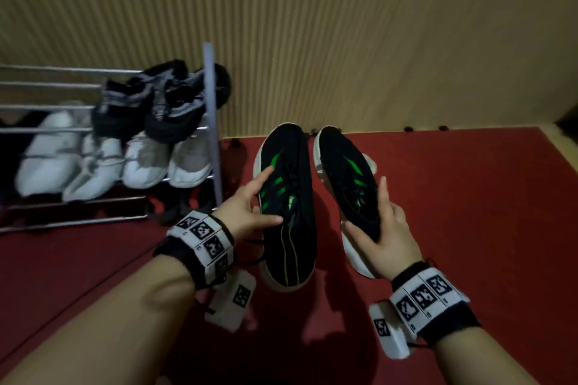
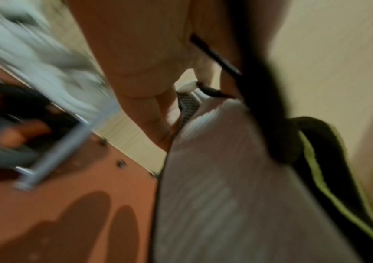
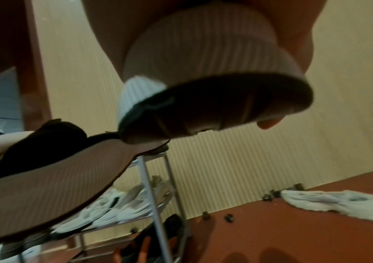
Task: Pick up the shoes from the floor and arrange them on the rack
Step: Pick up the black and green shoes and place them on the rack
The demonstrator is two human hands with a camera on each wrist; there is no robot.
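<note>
Two black sneakers with green stripes and white soles hang in the air above the red floor, toes pointing away from me. My left hand grips the left sneaker at its middle, thumb on the laces and fingers round the side. My right hand holds the right sneaker near the heel. The blurred left wrist view shows that shoe's pale sole under my fingers. In the right wrist view the ribbed white heel fills the top. The metal rack stands to the left.
A dark grey pair sits on the rack's top shelf, several white shoes on the shelf below, dark footwear at the bottom. One white shoe lies on the red floor by the ribbed wall.
</note>
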